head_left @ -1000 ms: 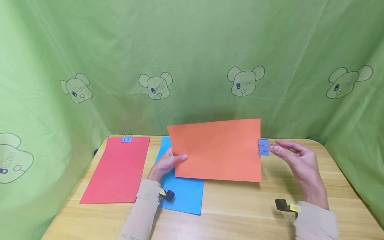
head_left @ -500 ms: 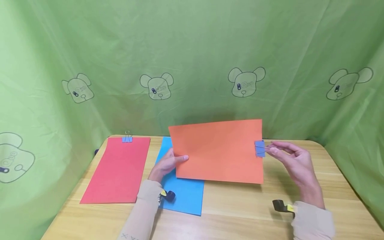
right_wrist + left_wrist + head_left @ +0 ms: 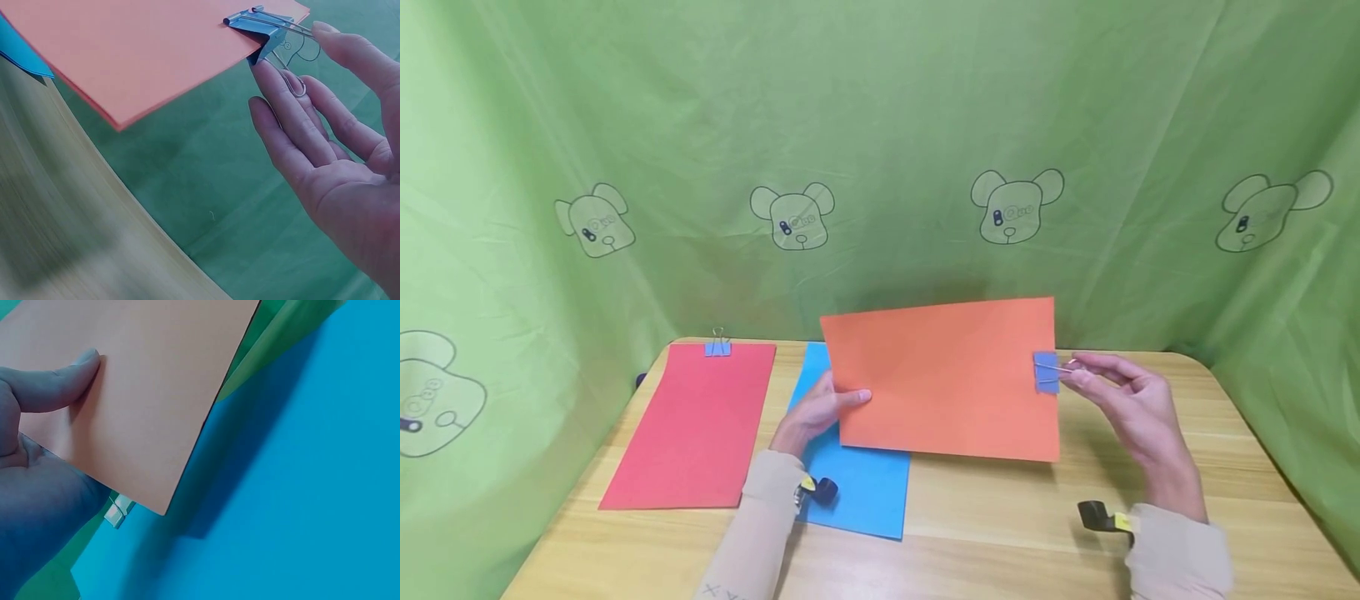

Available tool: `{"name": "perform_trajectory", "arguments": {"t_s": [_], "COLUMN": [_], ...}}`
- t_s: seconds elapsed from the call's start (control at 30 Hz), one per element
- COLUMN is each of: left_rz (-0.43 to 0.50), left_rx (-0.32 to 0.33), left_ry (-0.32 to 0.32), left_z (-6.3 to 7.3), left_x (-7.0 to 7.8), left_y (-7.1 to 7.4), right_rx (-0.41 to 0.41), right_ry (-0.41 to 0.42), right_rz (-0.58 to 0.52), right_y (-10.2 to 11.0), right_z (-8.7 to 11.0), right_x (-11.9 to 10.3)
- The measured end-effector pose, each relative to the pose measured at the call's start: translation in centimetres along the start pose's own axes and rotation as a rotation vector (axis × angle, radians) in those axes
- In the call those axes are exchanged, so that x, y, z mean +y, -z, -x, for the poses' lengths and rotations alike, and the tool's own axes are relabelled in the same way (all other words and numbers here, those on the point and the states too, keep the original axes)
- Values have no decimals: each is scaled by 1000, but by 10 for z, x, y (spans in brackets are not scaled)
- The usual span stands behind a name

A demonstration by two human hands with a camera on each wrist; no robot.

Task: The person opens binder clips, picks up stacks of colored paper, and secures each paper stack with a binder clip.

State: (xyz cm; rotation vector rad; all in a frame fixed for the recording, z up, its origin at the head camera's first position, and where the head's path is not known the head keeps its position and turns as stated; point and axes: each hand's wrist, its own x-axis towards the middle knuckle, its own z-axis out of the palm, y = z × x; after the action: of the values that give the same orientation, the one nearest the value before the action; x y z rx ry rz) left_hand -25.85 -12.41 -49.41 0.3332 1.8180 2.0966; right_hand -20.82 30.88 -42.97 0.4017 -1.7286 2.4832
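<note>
My left hand (image 3: pixel 820 408) grips the left edge of a stack of orange paper (image 3: pixel 940 383), thumb (image 3: pixel 59 384) on the front, fingers hidden behind. The stack is held tilted up above the table. At its right edge sits a blue binder clip (image 3: pixel 1046 372), its mouth over the edge in the right wrist view. My right hand (image 3: pixel 1138 408) holds this clip by its wire handles (image 3: pixel 275 25), thumb on the upper one, fingers under the lower one. Beneath the orange stack lies blue paper (image 3: pixel 857 492), partly covered.
Red paper (image 3: pixel 692 425) with a blue binder clip (image 3: pixel 718 348) on its far edge lies at the left of the wooden table (image 3: pixel 985 517). A small pale metallic piece (image 3: pixel 119 510) shows under the orange stack. A green curtain (image 3: pixel 895 100) hangs behind.
My right hand has moved left with the binder clip, from just outside the orange stack's right edge to over it. The left hand and the stack have barely shifted.
</note>
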Motion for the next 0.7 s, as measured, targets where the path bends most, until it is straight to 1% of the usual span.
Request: {"name": "perform_trajectory", "arguments": {"t_s": [0.13, 0.37, 0.7], "left_rz": [4, 9, 22], "left_rx": [-6, -42, -43], "left_ry": [3, 3, -9], "left_z": [1, 1, 0], "left_x": [-1, 0, -1], "left_y": [0, -1, 0], "right_rx": [-11, -43, -74], "right_ry": [-4, 4, 1], "right_rz": [-8, -79, -100], "right_y": [0, 1, 0], "right_z": [1, 0, -1], "right_x": [1, 0, 3]}}
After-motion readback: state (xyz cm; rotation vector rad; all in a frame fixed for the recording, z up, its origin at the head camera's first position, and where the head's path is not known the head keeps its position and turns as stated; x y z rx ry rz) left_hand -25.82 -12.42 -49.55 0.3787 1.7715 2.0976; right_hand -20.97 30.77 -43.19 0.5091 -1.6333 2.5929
